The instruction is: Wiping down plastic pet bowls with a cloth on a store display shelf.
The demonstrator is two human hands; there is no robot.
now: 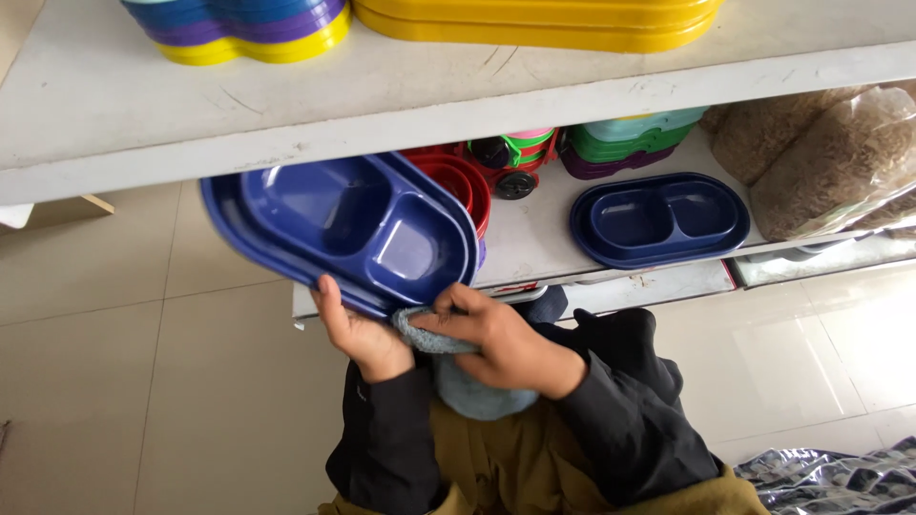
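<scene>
Left hand [358, 334] fingers gripping blue 2-compartment dish [343, 229] (tilted), right hand [496, 339] fingers pinching grey cloth [425, 334] against rim

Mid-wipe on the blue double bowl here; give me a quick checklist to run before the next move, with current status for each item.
1. Left hand grips the blue two-compartment dish at its near rim: ok.
2. Right hand presses the blue-grey cloth against the dish's near edge: ok.
3. Dish clear of the upper shelf edge: cannot tell, its far side sits under the edge.
4. Dish clear of the red bowls behind it: cannot tell, they overlap in view.
5. Free spot on the lower shelf beside the second blue dish: ok.
6. Compartments clean: cannot tell, motion blur.
</scene>
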